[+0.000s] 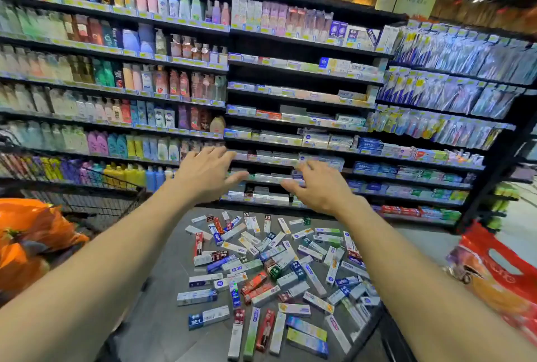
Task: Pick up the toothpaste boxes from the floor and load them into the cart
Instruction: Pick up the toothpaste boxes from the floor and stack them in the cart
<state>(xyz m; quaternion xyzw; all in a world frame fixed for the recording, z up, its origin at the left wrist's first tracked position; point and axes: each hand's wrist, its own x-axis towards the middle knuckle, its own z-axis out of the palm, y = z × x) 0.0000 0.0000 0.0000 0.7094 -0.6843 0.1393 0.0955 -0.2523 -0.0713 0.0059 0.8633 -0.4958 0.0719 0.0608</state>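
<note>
Head view, item by item. Left hand [207,175]: fingers straight and spread, palm down, holding nothing, raised in front of the lower shelves. Right hand [319,186]: fingers likewise extended and loosely spread, empty, level with the left and just beside it. Both bare forearms reach forward from the bottom corners.

Assorted cardboard toothpaste boxes [273,271], white, blue, red and green: scattered in a loose heap on the grey floor [162,245], below and between the arms, touching neither hand.

Black wire shopping cart [96,204]: at left, well apart from the heap, partly blocked by the orange plastic bag [32,231] in front.

Progress, by judgement: loading appears barely begun or not begun; the whole heap remains to be lifted.

Not determinable: the cart's interior, hence any boxes already inside; the box lettering is blurred; the red printed bag [499,274] at right is cut off by the frame edge.
</note>
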